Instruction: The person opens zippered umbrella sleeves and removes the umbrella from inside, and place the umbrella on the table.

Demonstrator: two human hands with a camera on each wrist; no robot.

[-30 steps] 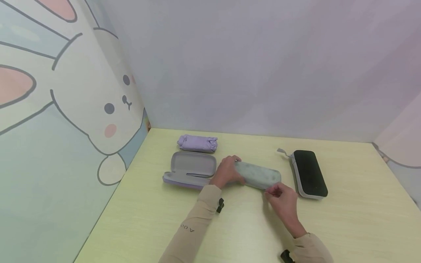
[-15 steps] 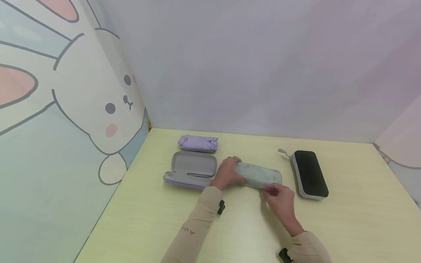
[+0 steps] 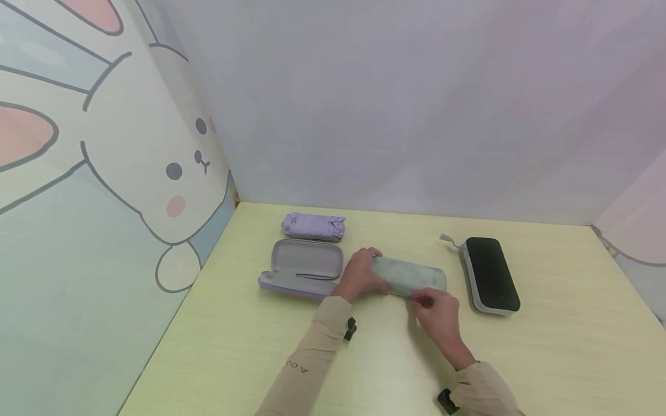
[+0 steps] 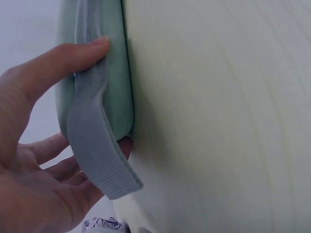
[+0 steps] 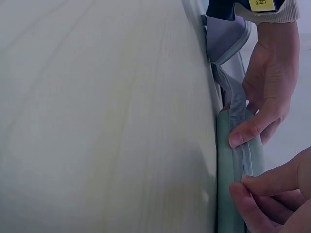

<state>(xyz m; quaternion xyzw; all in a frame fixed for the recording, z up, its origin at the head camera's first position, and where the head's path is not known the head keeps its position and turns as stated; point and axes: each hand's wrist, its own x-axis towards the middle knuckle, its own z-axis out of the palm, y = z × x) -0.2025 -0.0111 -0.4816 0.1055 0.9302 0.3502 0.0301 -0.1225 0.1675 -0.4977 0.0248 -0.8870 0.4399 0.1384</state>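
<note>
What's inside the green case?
No contents show: the green case covers its own inside. Visible from outside: the left hand grips one end, the right hand pinches at the zip.

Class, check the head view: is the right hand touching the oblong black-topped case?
No, the right hand touches the pale green oblong case; the black-topped case lies apart.

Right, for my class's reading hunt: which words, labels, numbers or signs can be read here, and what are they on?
"AOU", roughly: small, slanted letters on the left sleeve; unsure.
Yellow label on the dark wristband: marks too small and cut off to read.
Green case, black-topped case: nothing readable.
</note>
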